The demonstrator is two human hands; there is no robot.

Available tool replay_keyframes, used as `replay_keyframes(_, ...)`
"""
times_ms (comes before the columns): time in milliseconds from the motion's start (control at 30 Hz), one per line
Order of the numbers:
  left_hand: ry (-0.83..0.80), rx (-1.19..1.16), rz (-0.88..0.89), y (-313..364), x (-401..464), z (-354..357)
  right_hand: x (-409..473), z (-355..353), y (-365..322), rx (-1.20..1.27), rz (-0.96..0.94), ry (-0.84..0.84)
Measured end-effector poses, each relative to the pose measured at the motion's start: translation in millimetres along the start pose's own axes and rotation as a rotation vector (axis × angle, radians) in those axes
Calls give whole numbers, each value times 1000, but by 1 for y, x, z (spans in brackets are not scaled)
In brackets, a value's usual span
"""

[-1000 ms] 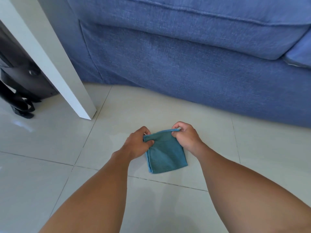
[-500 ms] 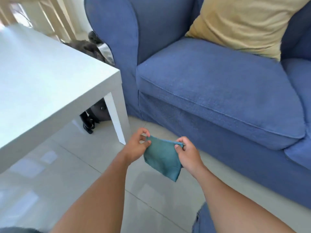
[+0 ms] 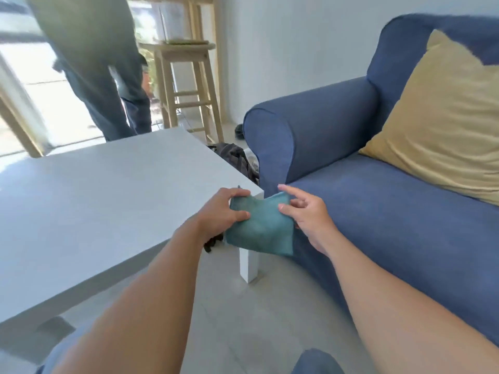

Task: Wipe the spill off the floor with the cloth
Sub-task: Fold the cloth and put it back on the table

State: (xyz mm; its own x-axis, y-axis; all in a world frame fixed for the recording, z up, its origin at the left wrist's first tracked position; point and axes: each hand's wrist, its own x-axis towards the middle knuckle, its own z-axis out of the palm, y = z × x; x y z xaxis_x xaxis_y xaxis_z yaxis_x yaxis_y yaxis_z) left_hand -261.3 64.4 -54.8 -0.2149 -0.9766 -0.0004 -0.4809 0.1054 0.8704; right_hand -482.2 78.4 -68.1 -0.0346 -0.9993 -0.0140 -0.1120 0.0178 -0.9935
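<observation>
The teal cloth (image 3: 260, 228) hangs in the air, folded, just in front of the white table's near corner. My left hand (image 3: 224, 214) pinches its upper left corner between thumb and fingers. My right hand (image 3: 307, 214) is at the cloth's right edge with its fingers spread apart; only the thumb rests on the fabric. Grey floor tiles (image 3: 243, 319) lie below my arms, and no spill shows on them.
A white low table (image 3: 94, 206) fills the left, its leg (image 3: 248, 265) below the cloth. A blue sofa (image 3: 391, 225) with a yellow cushion (image 3: 442, 125) is on the right. A standing person (image 3: 108, 76), a wooden stool (image 3: 186, 85) and a black bag (image 3: 235, 157) are behind.
I have risen from the floor, so the view has lifted from the tiles to the table and sofa. The cloth came up with both hands, and my right hand's fingers have opened.
</observation>
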Motion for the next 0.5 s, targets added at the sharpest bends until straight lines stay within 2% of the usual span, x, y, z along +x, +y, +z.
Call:
replay_keyframes(167, 71, -88, -172, 0, -9, -84, 39, 71, -36, 6, 43, -215)
replay_keyframes(333, 189, -53, -390, -48, -28, -152, 63, 161, -50, -114, 77, -507)
replay_keyframes(500, 209, 202, -489, -86, -40, -182, 94, 230, -55, -406, 7, -640)
